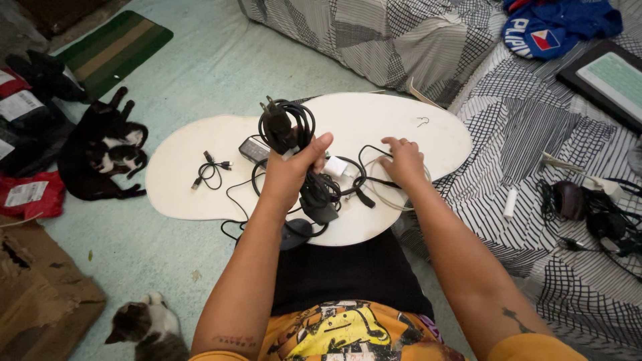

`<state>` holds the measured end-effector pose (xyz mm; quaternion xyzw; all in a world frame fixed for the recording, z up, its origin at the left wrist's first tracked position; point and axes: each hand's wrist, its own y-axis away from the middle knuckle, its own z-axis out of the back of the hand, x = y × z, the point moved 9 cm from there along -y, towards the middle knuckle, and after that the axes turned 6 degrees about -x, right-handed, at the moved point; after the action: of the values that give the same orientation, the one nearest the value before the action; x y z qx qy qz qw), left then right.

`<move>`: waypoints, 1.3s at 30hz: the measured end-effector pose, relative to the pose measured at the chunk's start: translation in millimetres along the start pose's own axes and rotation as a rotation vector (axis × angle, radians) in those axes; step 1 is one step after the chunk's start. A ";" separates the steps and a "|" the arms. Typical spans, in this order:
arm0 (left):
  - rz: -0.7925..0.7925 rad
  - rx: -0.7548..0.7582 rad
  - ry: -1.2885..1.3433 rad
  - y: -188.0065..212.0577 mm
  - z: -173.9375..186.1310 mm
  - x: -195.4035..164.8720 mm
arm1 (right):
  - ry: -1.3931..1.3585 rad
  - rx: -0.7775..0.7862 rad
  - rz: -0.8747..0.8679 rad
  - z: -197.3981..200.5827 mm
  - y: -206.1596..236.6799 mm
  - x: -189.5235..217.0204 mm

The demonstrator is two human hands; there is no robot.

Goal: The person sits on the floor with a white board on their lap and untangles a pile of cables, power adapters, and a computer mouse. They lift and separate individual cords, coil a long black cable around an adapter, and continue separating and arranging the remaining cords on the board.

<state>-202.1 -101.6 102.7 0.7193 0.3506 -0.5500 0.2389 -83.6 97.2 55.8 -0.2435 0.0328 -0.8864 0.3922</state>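
My left hand (291, 170) is raised above a white, cloud-shaped board (401, 124) and grips a coiled black power cord (286, 124) with its plug pointing up; a black power brick (319, 200) hangs below the fist. On the board, my right hand (403, 160) rests with fingers curled on a thin black cable (370, 180) beside a clear looped cable (394, 198). A white charger block (336, 166) lies between the hands. To the left lie a small black coiled cable (210, 172) and a dark adapter (253, 150).
A black-and-white cat (100, 152) lies left of the board, another cat (147, 327) by my left elbow. A cardboard box (40, 294) is at lower left. On the patterned bedding to the right sit tangled cables and a mouse (592, 210), a tablet (608, 79) and a blue garment (558, 23).
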 end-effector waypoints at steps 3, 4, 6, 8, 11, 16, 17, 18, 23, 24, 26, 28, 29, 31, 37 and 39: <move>-0.019 -0.008 -0.057 -1.2 -1.7 1.2 | 0.067 0.012 0.057 -7.5 1.8 3.3; -0.023 0.000 -0.046 -2.0 -3.7 1.7 | 0.086 0.020 0.045 -8.9 1.5 2.3; -0.029 0.012 -0.025 -3.6 -6.2 2.7 | 0.123 0.038 0.021 -10.7 1.0 2.4; -0.007 -0.012 -0.062 -4.8 -3.3 5.8 | 0.123 0.056 -0.026 -9.7 -0.7 2.2; -0.011 -0.001 -0.037 -5.1 -3.4 5.9 | -0.047 0.059 0.061 -5.7 -0.2 16.3; -0.025 0.032 -0.002 -3.4 -8.3 3.2 | -0.191 0.098 0.145 -8.2 -2.8 24.9; -0.018 0.025 -0.013 -3.3 -8.1 3.5 | -0.277 0.095 0.124 -7.0 -7.1 21.6; -0.011 0.018 -0.025 -3.7 -7.1 3.6 | -0.363 0.092 0.102 -5.7 -11.4 18.1; 0.002 -0.036 -0.113 -8.0 -0.7 4.6 | -0.450 -0.059 0.111 36.2 -29.1 -11.4; 0.002 -0.051 -0.130 -9.8 0.0 4.7 | -0.463 -0.082 0.117 47.1 -31.4 -14.1; -0.027 -0.064 -0.154 -13.5 -2.8 2.8 | -0.486 -0.126 0.126 72.3 -31.2 -17.4; -0.027 -0.081 -0.178 -15.8 -5.5 1.7 | -0.476 -0.155 0.143 97.4 -27.4 -12.4; -0.013 -0.090 -0.190 -16.4 -7.3 2.4 | -0.472 -0.170 0.152 108.6 -24.7 -7.5; 0.008 -0.084 -0.219 -17.4 -13.4 2.3 | -0.491 -0.194 0.162 127.3 -16.0 3.8; -0.045 0.055 -0.204 -8.6 -35.6 -2.8 | -0.683 -0.170 0.292 148.9 6.6 46.1; -0.062 0.100 -0.141 -5.0 -40.2 -2.4 | -0.812 -0.111 0.286 143.3 9.0 56.0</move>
<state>-181.2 -69.6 116.5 0.6787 0.3270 -0.6232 0.2098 -44.1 70.2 202.3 -0.5861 -0.0428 -0.6524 0.4785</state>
